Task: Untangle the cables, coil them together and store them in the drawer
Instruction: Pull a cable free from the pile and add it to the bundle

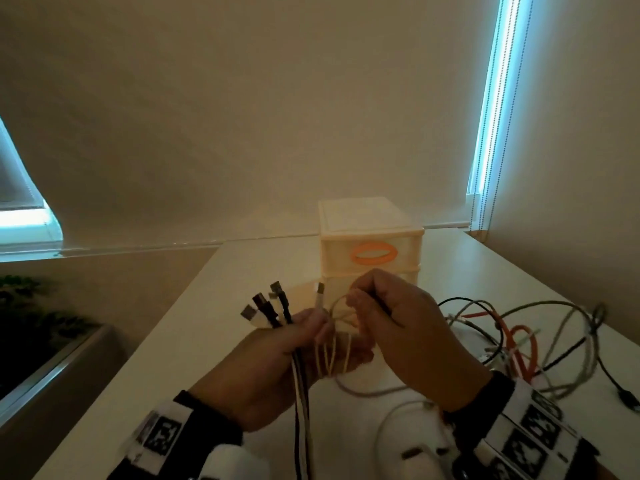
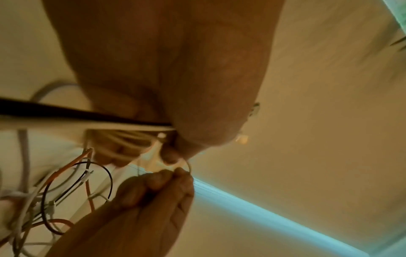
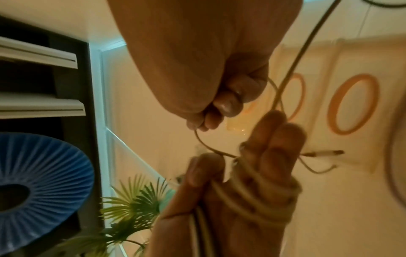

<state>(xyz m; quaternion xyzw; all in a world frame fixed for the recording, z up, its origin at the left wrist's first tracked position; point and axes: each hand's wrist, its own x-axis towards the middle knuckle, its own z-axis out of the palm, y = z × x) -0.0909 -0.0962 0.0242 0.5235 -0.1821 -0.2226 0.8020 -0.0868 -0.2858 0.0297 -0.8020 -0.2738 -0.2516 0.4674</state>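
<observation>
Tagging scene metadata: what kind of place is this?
Probably a home room or small office, not a lab: a white table by blind-covered windows, a small plastic drawer unit, a potted palm and wall shelves.

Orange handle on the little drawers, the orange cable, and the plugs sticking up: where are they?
orange handle (image 1: 373,252): head view, left part of its oval ring.
orange cable (image 1: 529,351): head view, its loop on the table.
plugs (image 1: 263,304): head view, dark plug above the left hand (image 1: 277,368).
</observation>
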